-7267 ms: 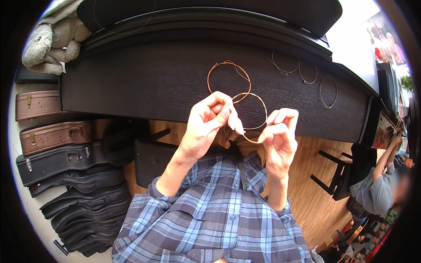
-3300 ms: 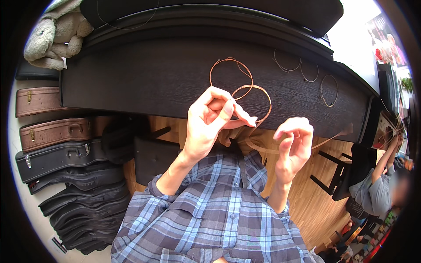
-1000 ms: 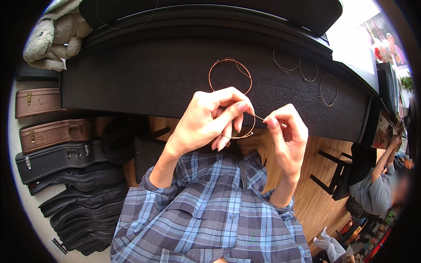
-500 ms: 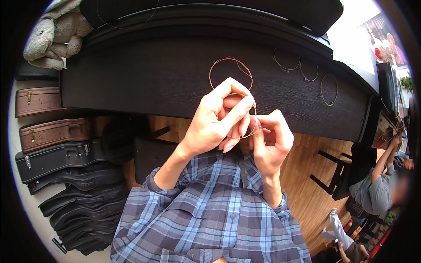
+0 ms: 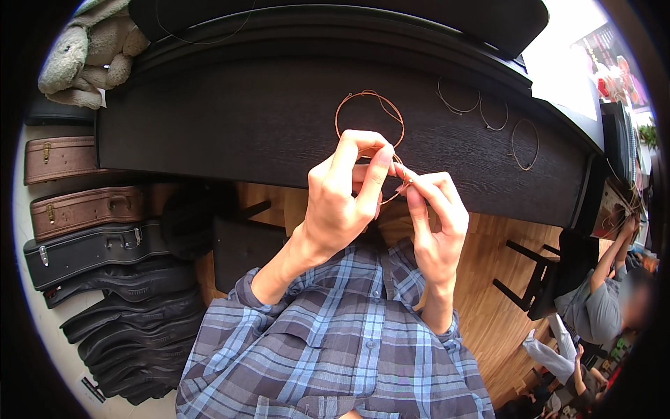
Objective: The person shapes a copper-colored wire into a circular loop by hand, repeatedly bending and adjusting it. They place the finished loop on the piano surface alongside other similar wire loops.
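Both my hands hold a copper-coloured coiled guitar string [image 5: 391,200] above the front edge of a black wooden ledge. My left hand [image 5: 345,188] pinches the coil between thumb and forefinger. My right hand [image 5: 438,216] pinches it at the right side with thumb and forefinger, near a tiny pale end piece. The fingers hide part of the loop. Just beyond my hands, another copper-coloured coiled string [image 5: 336,115] lies on the black wooden surface [image 5: 223,112].
Thin silvery coiled strings [image 5: 513,148] lie on the surface at right. A grey plush toy [image 5: 66,66] sits far left. Brown instrument cases [image 5: 84,213] and black soft cases [image 5: 139,328] line the left. A black stool [image 5: 537,276] and a person [image 5: 593,307] are at right.
My left hand has shifted slightly and its fingers have drawn together into a pinch. The held loop has moved up and tilted, showing less of its ring. My right hand stays close beside it.
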The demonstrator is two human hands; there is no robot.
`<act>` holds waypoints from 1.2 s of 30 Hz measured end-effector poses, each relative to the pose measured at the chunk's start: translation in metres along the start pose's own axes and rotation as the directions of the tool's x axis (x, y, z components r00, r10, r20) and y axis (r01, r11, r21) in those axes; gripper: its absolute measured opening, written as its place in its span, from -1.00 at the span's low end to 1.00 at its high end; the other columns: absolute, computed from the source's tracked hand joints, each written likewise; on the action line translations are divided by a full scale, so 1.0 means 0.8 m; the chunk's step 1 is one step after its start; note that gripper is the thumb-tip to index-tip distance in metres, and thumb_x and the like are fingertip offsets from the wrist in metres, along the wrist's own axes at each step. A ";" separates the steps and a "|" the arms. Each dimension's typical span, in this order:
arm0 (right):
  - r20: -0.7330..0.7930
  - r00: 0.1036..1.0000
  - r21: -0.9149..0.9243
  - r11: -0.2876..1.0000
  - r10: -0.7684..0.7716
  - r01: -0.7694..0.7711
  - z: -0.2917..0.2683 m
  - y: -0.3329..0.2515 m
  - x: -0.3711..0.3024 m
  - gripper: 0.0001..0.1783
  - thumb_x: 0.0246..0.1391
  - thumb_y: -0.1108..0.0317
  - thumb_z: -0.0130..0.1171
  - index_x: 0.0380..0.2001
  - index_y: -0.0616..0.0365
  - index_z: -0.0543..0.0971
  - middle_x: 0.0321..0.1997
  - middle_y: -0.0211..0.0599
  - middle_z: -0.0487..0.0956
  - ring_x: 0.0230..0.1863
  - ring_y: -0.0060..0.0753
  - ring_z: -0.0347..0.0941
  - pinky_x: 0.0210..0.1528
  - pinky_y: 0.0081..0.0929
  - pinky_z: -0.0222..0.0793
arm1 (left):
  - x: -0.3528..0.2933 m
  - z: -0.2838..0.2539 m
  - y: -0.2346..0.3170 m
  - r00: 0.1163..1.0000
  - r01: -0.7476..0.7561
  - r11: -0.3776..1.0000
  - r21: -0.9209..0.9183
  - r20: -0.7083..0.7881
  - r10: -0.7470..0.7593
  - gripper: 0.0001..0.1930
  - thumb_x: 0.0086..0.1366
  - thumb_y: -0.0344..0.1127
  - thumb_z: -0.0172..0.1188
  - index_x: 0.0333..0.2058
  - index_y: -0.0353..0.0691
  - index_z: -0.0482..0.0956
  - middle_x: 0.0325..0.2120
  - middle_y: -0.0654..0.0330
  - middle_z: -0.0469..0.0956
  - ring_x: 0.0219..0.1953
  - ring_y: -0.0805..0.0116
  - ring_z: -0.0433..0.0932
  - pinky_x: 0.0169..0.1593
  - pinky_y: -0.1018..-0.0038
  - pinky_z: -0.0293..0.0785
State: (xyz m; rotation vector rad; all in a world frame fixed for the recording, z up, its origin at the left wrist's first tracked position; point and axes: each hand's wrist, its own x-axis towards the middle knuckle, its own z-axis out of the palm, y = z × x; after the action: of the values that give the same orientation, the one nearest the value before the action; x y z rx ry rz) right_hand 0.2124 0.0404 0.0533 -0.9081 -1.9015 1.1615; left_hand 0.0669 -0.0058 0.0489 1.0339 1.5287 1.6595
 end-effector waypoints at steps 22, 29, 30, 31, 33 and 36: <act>0.060 0.998 -0.059 0.998 0.009 -0.006 -0.060 0.012 -0.020 -0.85 0.04 0.60 0.39 -0.28 0.21 0.72 -0.42 -0.36 0.63 -0.54 -0.64 0.44 -0.54 -0.65 0.31 | 0.020 -0.047 0.020 0.932 0.319 0.908 -0.271 0.264 -0.248 -0.91 0.47 -0.43 0.09 -0.20 -0.34 0.48 -0.60 0.17 0.57 -0.78 0.62 0.42 -0.73 0.67 0.27; 0.051 0.990 -0.428 0.892 -0.133 0.142 -0.090 0.017 -0.021 -0.75 -0.13 0.64 0.45 -0.32 0.15 0.73 -0.43 -0.40 0.56 -0.50 -0.57 0.49 -0.54 -0.57 0.37 | 0.023 -0.063 0.028 0.889 0.383 0.871 -0.308 0.380 -0.256 -0.90 0.46 -0.43 0.09 -0.24 -0.35 0.48 -0.63 0.17 0.55 -0.77 0.56 0.44 -0.73 0.68 0.27; 0.068 0.983 -0.456 0.871 -0.170 0.182 -0.093 0.021 -0.021 -0.73 -0.21 0.64 0.45 -0.35 0.17 0.72 -0.43 -0.37 0.53 -0.48 -0.52 0.52 -0.52 -0.52 0.44 | 0.024 -0.066 0.028 0.889 0.385 0.861 -0.333 0.386 -0.248 -0.90 0.46 -0.42 0.09 -0.24 -0.35 0.48 -0.64 0.17 0.54 -0.77 0.56 0.45 -0.74 0.68 0.26; 0.068 0.975 -0.488 0.846 -0.211 0.217 -0.098 0.023 -0.021 -0.73 -0.23 0.64 0.45 -0.36 0.17 0.72 -0.43 -0.37 0.53 -0.48 -0.51 0.52 -0.52 -0.52 0.44 | 0.025 -0.068 0.028 0.887 0.397 0.841 -0.367 0.391 -0.247 -0.89 0.46 -0.42 0.09 -0.25 -0.35 0.48 -0.64 0.17 0.53 -0.77 0.55 0.45 -0.74 0.67 0.26; 0.078 0.965 -0.539 0.804 -0.248 0.251 -0.110 0.027 -0.022 -0.73 -0.25 0.65 0.45 -0.37 0.18 0.71 -0.43 -0.36 0.53 -0.48 -0.49 0.53 -0.53 -0.51 0.45 | 0.026 -0.075 0.028 0.886 0.414 0.800 -0.434 0.394 -0.244 -0.89 0.46 -0.41 0.09 -0.26 -0.34 0.47 -0.65 0.17 0.52 -0.78 0.53 0.44 -0.75 0.67 0.25; 0.062 0.975 -0.552 0.807 -0.212 0.211 -0.134 0.026 -0.027 -0.84 0.08 0.38 0.29 -0.31 0.24 0.70 -0.41 -0.28 0.54 -0.46 -0.39 0.52 -0.47 -0.50 0.43 | 0.028 -0.087 0.029 0.904 0.397 0.796 -0.456 0.345 -0.253 -0.87 0.45 -0.42 0.09 -0.29 -0.36 0.48 -0.66 0.17 0.50 -0.79 0.53 0.43 -0.78 0.66 0.24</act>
State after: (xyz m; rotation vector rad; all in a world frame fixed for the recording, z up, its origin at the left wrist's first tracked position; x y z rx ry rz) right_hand 0.3180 0.0735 0.0653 -0.9538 -2.3217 0.4629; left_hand -0.0036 -0.0225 0.0737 0.6200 0.9326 1.4864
